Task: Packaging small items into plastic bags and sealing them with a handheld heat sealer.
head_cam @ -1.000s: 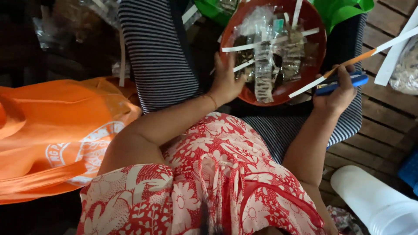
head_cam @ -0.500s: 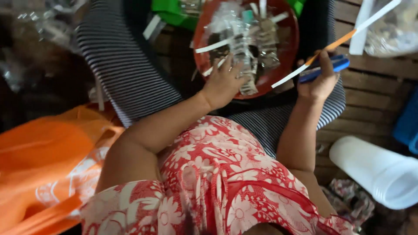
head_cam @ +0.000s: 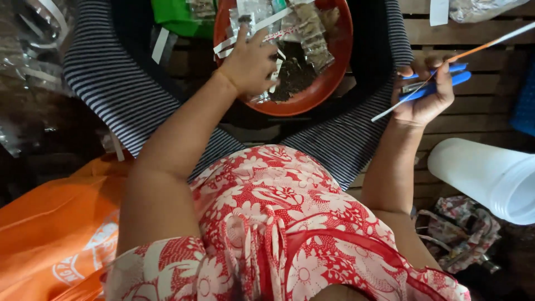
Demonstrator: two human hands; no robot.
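Orange fabric bag [head_cam: 50, 234], smooth and slightly glossy, fills the near left corner, creased in broad folds. Crinkled clear plastic wrap [head_cam: 28, 50] lies in shadow at far left. Striped knit cloth [head_cam: 111, 95], fine dark and pale bands, curves around a dark hollow at centre. Red floral dress [head_cam: 278, 234], soft cotton look, covers the lap in the near centre.

Left hand [head_cam: 248, 64] reaches into a round red-orange bowl [head_cam: 334, 72], glossy like plastic; its fingers [head_cam: 257, 39] are spread and bent, pressing down on small clear sachets [head_cam: 301, 28] and white paper strips [head_cam: 245, 36] heaped in the bowl. Whether any one sachet is pinched, cannot tell. Dark granular matter [head_cam: 292, 75] lies loose on the bowl floor. Green plastic piece [head_cam: 175, 17] sits just left of the bowl at the far edge.

Right hand [head_cam: 426, 97], right of the bowl, is closed around blue-handled scissors [head_cam: 440, 83], with a long thin stick [head_cam: 473, 50], orange and white, crossing its fingers [head_cam: 443, 78] slantwise. Beneath: weathered wooden slats [head_cam: 485, 117]. White cylindrical plastic container [head_cam: 490, 178] lies on its side near right, beside patterned crumpled cloth [head_cam: 462, 223].
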